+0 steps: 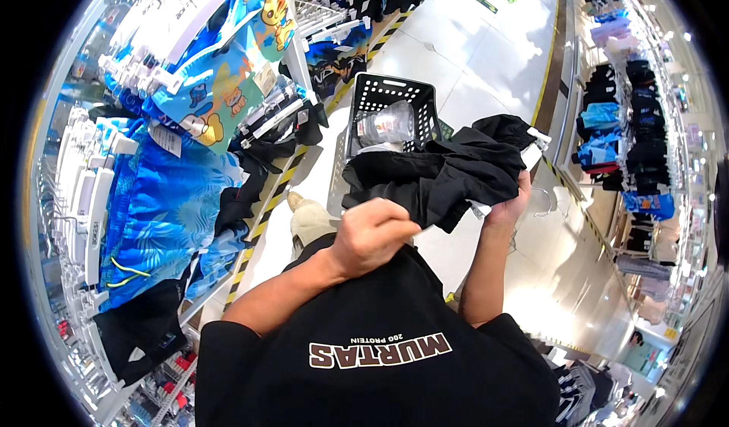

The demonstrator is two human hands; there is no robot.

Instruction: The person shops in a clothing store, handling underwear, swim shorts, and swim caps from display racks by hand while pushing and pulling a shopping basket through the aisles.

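A black garment with an elastic waistband (pixel 444 170) hangs sideways in front of me, above the near end of a black plastic basket (pixel 393 85). On its right side, my right hand (pixel 510 202) grips a white clip hanger (pixel 532 156) at the waistband; the hanger's metal hook points to the right. My left hand (pixel 376 233) is closed at the garment's near edge, with its thumb and forefinger pinched on the cloth. Inside the basket lies a clear plastic-wrapped grey item (pixel 387 125). The garment hides part of the basket.
To my left, racks hold blue patterned swim shorts (pixel 165 170) and a cartoon-print garment (pixel 216 96) on white hangers. Yellow-and-black tape (pixel 273 193) edges the tiled aisle floor (pixel 484 56). Further clothes racks (pixel 603 119) line the right side.
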